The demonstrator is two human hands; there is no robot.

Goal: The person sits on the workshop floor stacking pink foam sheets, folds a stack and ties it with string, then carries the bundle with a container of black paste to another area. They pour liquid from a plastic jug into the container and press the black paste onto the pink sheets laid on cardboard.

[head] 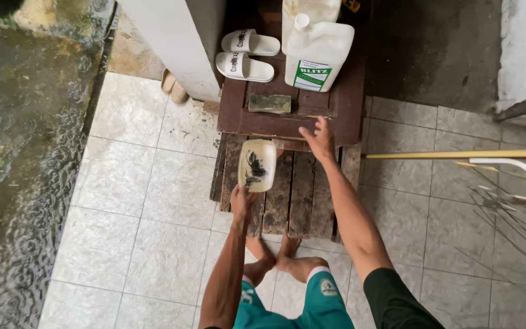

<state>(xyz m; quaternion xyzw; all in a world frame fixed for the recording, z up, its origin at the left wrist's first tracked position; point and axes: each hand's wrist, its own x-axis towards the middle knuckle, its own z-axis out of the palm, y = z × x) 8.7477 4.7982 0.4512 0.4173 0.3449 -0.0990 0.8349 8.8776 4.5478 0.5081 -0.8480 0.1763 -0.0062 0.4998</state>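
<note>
My left hand [242, 201] grips the near end of a cream rectangular dish [257, 164] that has a dark clump inside it, held above a slatted wooden pallet [299, 201]. With fingers spread, my right hand [319, 139] rests on the front edge of a dark brown wooden board [348, 103]. A greenish block [270, 103] lies on that board just left of my right hand. My bare feet [281, 259] stand on the tiles in front of the pallet.
Two white jugs [318, 55] and a pair of white slippers [248, 55] sit at the back of the board. A white pillar [178, 42] rises at the left. Wet ground [13, 152] borders the tiled floor [147, 201]. A wire rack [518, 201] and yellow pole [458, 155] stand right.
</note>
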